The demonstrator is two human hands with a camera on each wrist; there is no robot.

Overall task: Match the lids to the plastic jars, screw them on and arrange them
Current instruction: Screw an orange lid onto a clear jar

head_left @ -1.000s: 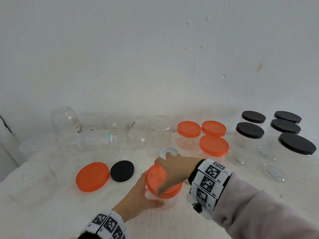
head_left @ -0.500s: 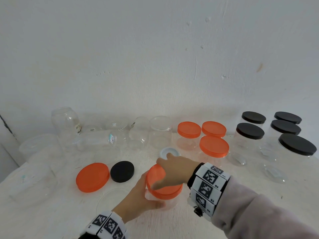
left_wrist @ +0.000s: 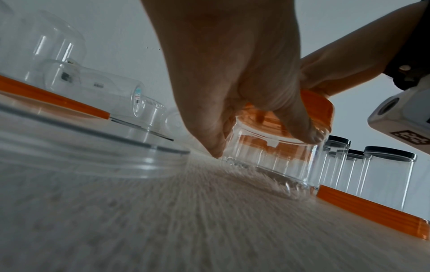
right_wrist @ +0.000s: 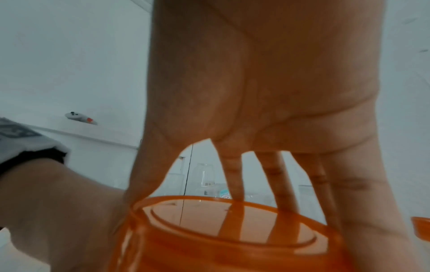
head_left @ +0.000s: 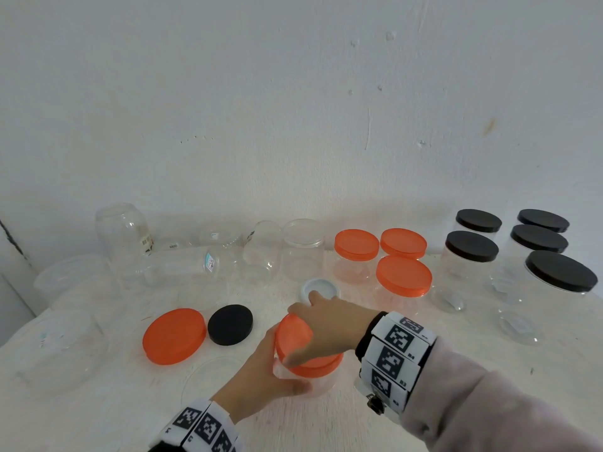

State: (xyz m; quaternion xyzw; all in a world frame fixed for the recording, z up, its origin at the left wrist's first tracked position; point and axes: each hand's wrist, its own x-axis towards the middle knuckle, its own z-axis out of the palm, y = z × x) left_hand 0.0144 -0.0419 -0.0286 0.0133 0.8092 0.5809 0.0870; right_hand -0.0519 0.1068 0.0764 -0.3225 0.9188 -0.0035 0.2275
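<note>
Jar (head_left: 318, 384) of clear plastic stands upright on the white counter (head_left: 424, 429), near the front edge, and looks empty; an orange lid (head_left: 303, 347) sits on its mouth, tilted up at the left. Behind it, three clear jars with orange lids (head_left: 381, 256) stand together, five black-capped jars (head_left: 522, 252) stand at the right, and several uncapped clear jars (head_left: 208, 249) crowd the back left, some lying on their sides, all seemingly empty.

Around the jar's side the left hand (head_left: 257, 380) curls its fingers (left_wrist: 300, 125), thumb at the front wall, gripping it just under the lid. From above, the right hand (head_left: 329, 327) spreads over the lid, its fingers (right_wrist: 279, 184) bent down onto the far rim and thumb on the near rim, clasping it.

Ribbed around its edge, the lid is translucent orange. A loose orange lid (head_left: 174, 336), a loose black lid (head_left: 230, 324) and a small white lid (head_left: 319, 288) lie on the counter nearby
</note>
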